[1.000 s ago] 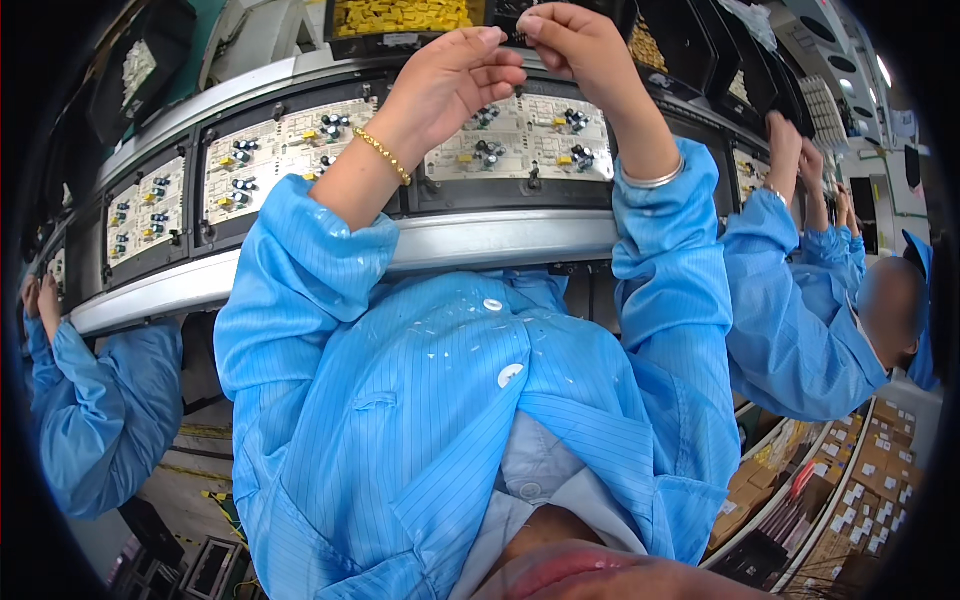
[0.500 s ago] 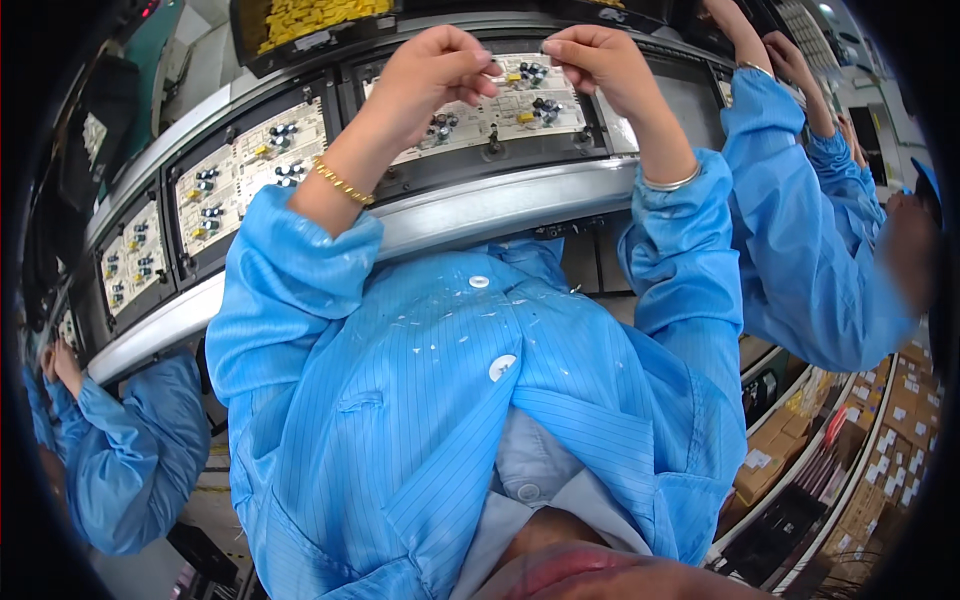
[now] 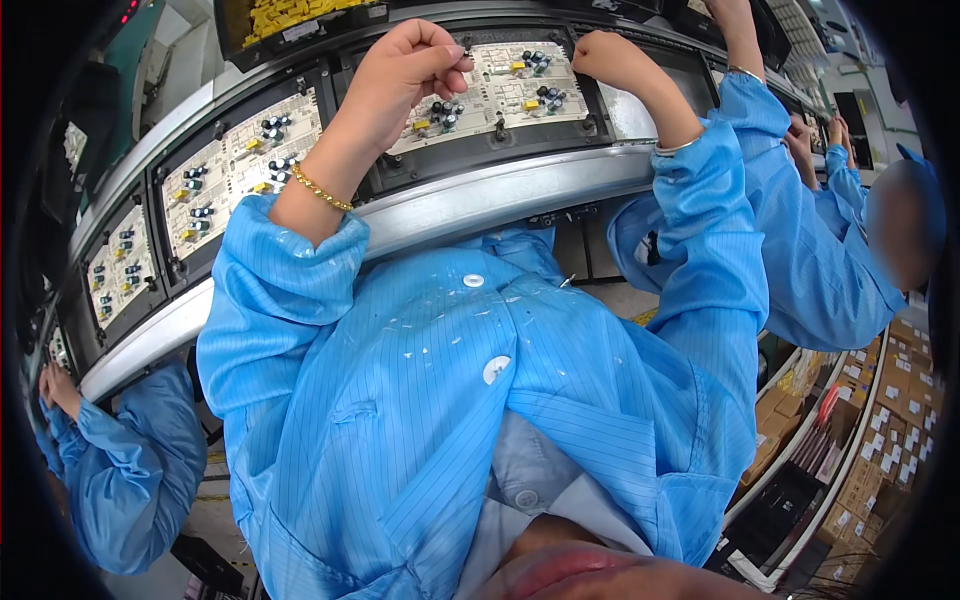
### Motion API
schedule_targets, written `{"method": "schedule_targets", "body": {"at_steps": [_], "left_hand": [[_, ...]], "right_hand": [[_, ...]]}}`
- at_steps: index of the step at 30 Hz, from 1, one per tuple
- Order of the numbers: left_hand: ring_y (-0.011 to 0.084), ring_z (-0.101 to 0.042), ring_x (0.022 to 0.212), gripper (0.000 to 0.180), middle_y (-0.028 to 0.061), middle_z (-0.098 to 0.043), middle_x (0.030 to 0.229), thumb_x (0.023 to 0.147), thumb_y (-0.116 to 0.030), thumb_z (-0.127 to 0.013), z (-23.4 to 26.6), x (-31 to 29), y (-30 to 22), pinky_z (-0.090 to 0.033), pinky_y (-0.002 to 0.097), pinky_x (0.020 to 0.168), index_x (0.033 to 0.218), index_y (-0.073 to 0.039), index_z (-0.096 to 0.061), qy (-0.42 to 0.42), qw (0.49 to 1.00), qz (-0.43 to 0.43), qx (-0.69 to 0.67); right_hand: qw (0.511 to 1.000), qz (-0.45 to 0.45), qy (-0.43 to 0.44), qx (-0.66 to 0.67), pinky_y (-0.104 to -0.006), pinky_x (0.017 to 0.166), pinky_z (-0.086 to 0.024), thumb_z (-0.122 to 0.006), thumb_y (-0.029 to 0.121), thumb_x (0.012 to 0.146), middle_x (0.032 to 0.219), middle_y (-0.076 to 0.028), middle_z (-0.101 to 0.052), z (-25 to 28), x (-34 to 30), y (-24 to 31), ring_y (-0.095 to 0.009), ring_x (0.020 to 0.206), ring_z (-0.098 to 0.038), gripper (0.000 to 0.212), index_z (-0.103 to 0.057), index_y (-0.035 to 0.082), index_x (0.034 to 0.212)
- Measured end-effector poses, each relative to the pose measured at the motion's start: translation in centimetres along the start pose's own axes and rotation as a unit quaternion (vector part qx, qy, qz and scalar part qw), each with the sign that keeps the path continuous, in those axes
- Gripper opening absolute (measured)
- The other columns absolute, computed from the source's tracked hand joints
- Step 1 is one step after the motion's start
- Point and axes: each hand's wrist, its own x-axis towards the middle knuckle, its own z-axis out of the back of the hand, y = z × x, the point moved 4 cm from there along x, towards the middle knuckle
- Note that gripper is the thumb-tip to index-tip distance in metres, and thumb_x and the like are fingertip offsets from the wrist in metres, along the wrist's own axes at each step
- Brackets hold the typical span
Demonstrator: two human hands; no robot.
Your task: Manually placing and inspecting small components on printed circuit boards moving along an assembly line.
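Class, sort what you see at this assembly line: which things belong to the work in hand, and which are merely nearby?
In the work:
left hand, fingers pinched above the board
right hand, closed in a fist
circuit board beneath both hands, in its black carrier frame

Merely nearby:
neighbouring circuit board
bin of yellow parts
co-workers' blue sleeves

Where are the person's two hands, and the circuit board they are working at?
left hand (image 3: 405,75), head view, back of the closed fist.
right hand (image 3: 610,62), head view, its knuckles.
circuit board (image 3: 500,90), head view, bare pale middle between the hands.

Blue pinstriped coat (image 3: 450,400), cream circuit board (image 3: 500,90)
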Motion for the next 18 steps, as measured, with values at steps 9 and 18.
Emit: {"method": "schedule_targets", "body": {"at_steps": [9,18], "left_hand": [[0.0093,-0.058,0.071,0.008,0.0049,-0.061,0.083,0.088,-0.014,-0.054,0.9,0.0,0.6,-0.045,0.0217,0.066,0.091,-0.006,-0.055,0.002,0.999,0.012,0.04],[0.0082,-0.057,0.07,0.008,0.0037,-0.06,0.082,0.088,-0.014,-0.055,2.1,-0.2,1.6,-0.045,0.0223,0.066,0.09,-0.006,-0.056,-0.016,0.999,0.035,0.037]], "right_hand": [[0.996,0.01,0.032,0.077,-0.0336,0.059,-0.046,-0.06,0.02,0.076,0.066,-0.011,-0.062,-0.6,0.7,-0.8,-0.021,0.062,-0.059,0.021,-0.066,0.001,0.078],[0.997,-0.044,0.048,0.038,-0.034,0.059,-0.045,-0.063,0.02,0.073,0.064,-0.01,-0.061,-0.7,1.4,-0.6,-0.023,0.061,-0.058,0.019,-0.066,0.002,0.076]]}}
